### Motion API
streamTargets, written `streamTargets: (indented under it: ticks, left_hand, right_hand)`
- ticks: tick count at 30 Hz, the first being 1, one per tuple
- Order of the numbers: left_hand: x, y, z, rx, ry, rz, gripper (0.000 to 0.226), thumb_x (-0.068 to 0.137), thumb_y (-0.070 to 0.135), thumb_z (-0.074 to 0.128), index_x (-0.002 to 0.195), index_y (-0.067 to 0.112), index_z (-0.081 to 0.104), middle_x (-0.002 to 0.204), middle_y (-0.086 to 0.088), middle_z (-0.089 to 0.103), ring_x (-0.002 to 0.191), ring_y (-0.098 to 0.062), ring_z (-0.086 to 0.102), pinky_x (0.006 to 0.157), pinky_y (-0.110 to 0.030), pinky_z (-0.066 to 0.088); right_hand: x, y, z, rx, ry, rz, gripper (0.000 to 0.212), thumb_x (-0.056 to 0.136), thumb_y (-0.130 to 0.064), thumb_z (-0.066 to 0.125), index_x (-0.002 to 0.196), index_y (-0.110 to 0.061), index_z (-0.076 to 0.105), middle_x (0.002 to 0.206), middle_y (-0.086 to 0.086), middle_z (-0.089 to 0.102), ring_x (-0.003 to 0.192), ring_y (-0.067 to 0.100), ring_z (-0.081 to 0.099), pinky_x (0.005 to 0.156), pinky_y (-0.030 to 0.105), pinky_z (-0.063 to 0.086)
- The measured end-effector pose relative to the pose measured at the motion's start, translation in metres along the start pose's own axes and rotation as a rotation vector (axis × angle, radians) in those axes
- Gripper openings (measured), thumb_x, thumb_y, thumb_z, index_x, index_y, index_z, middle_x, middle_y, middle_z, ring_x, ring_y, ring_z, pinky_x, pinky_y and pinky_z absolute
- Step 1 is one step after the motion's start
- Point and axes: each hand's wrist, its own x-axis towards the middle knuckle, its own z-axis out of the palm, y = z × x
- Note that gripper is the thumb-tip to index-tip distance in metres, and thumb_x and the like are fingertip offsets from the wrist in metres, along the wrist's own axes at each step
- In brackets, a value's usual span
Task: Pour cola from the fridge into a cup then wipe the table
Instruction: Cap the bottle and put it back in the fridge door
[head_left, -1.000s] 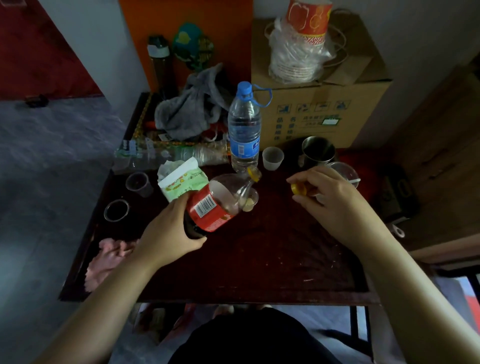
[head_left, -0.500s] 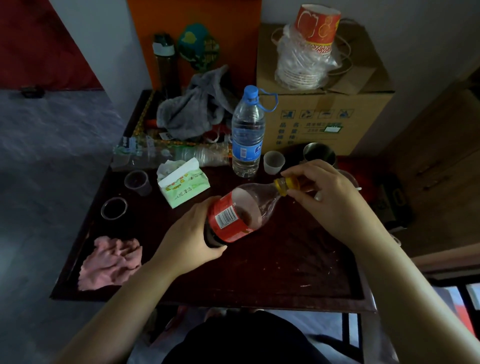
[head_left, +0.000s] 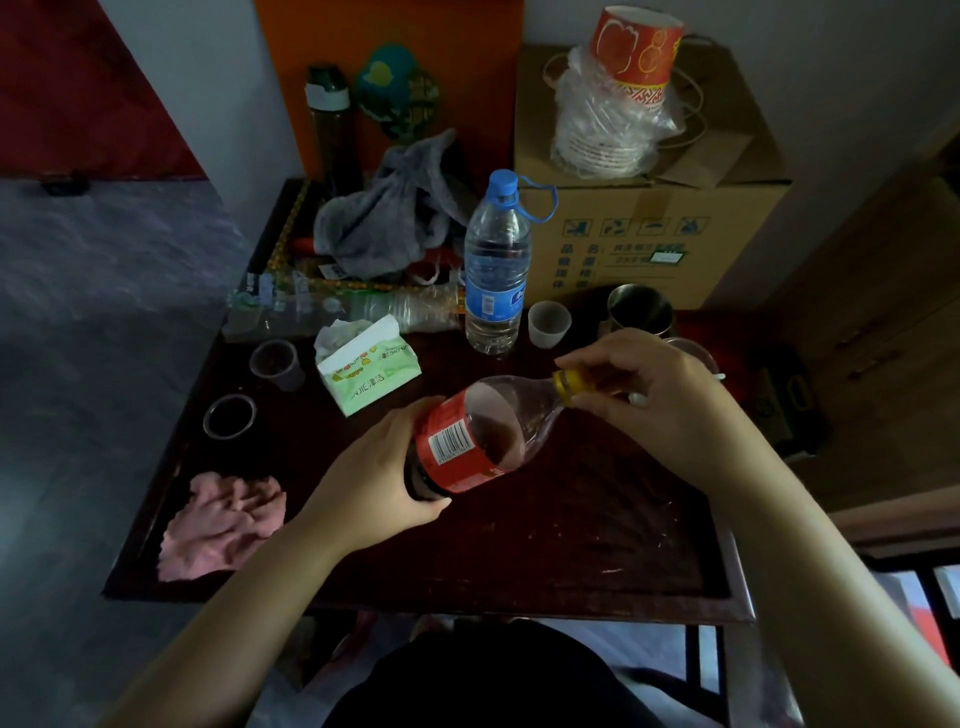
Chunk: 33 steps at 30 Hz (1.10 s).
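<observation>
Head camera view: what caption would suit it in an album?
Left hand holds a tilted cola bottle above the dark table while the right hand pinches its yellow cap.

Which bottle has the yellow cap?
The red-labelled plastic cola bottle, tilted in the left hand; the upright clear water bottle has a blue cap.

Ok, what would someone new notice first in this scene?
The tilted cola bottle in the middle of the table, with the left hand gripping its labelled body and the right hand pinching its yellow cap. Next, the crumpled pink cloth at the near left corner and the tall water bottle standing upright at the back.
</observation>
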Motion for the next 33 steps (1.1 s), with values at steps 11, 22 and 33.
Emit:
streamTargets:
  ticks: [11, 22, 33]
  left_hand:
    - [-0.008, 0.005, 0.003, 0.014, 0.044, 0.011, 0.092, 0.062, 0.037, 0.084, 0.138, 0.032, 0.032, 0.126, 0.017, 0.048, 0.105, 0.004, 0.048, 0.081, -0.013, 0.038]
    - [-0.005, 0.005, -0.002, 0.035, 0.033, 0.006, 0.092, 0.062, 0.037, 0.083, 0.139, 0.031, 0.033, 0.127, 0.015, 0.049, 0.106, 0.004, 0.048, 0.08, -0.008, 0.035]
    - [-0.005, 0.011, -0.001, 0.063, 0.03, -0.01, 0.094, 0.061, 0.037, 0.083, 0.14, 0.033, 0.031, 0.128, 0.015, 0.048, 0.109, -0.002, 0.051, 0.082, -0.014, 0.038]
  right_hand:
    - [-0.001, 0.005, 0.005, -0.15, 0.058, 0.003, 0.042, 0.077, -0.055, 0.06, 0.103, -0.024, 0.069, 0.087, -0.014, 0.067, 0.079, -0.001, 0.062, 0.07, 0.022, 0.052]
    - [-0.005, 0.007, -0.009, -0.066, 0.012, -0.057, 0.031, 0.079, -0.018, 0.073, 0.108, -0.024, 0.066, 0.101, -0.016, 0.063, 0.094, -0.003, 0.058, 0.077, 0.008, 0.045]
    - [-0.012, 0.006, -0.006, -0.011, 0.003, -0.016, 0.029, 0.084, -0.031, 0.065, 0.111, -0.023, 0.059, 0.105, -0.013, 0.058, 0.096, -0.006, 0.056, 0.074, 0.005, 0.042]
